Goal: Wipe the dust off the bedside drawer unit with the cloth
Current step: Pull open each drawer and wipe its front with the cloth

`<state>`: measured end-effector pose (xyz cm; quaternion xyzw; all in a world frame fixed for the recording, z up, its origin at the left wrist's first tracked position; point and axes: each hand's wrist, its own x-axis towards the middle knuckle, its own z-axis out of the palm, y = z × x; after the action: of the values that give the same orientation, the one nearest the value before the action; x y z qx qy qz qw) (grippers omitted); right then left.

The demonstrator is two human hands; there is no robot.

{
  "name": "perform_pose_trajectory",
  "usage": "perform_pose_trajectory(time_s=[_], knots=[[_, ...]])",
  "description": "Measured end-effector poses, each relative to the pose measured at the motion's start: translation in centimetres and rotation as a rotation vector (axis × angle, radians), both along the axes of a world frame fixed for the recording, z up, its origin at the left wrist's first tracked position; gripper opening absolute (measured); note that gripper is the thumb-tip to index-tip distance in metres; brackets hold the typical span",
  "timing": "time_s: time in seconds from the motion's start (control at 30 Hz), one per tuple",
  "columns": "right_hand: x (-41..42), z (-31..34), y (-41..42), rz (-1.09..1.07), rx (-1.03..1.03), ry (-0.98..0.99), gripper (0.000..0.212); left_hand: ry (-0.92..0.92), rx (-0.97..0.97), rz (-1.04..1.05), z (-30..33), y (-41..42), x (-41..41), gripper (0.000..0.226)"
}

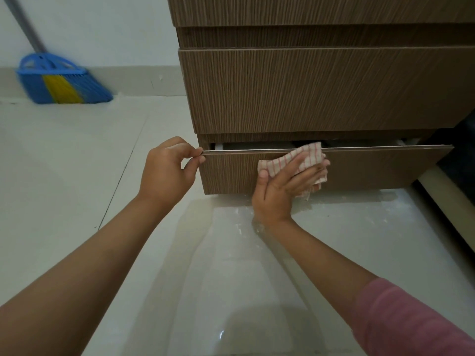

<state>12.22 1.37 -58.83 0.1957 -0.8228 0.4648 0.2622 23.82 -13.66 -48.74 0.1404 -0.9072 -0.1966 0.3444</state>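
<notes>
The brown wood-grain drawer unit (321, 91) fills the upper right of the head view. Its bottom drawer (380, 168) is pulled out a little, showing a dark gap behind the front panel. My left hand (167, 170) pinches the top left corner of that drawer front between thumb and fingers. My right hand (285, 186) presses a white cloth with red stripes (305, 156) flat against the drawer front near its top edge. Part of the cloth folds over the edge; the rest is hidden under my fingers.
A blue and yellow broom (61, 80) leans against the white wall at the far left. The glossy pale tiled floor (77, 163) stretches in front of the unit. A dark object with a beige edge (452, 191) stands close on the right.
</notes>
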Motion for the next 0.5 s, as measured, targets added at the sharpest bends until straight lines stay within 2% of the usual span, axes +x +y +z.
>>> perform_pose_trajectory(time_s=[0.3,0.5], knots=[[4.1,-1.1,-6.6,0.060,0.028,0.098,0.075,0.000,0.030,-0.011,0.0,-0.5,-0.3,0.005],[4.8,-4.1,-7.5,0.051,0.081,0.075,0.073,-0.003,0.062,0.000,0.1,-0.4,-0.4,0.005]])
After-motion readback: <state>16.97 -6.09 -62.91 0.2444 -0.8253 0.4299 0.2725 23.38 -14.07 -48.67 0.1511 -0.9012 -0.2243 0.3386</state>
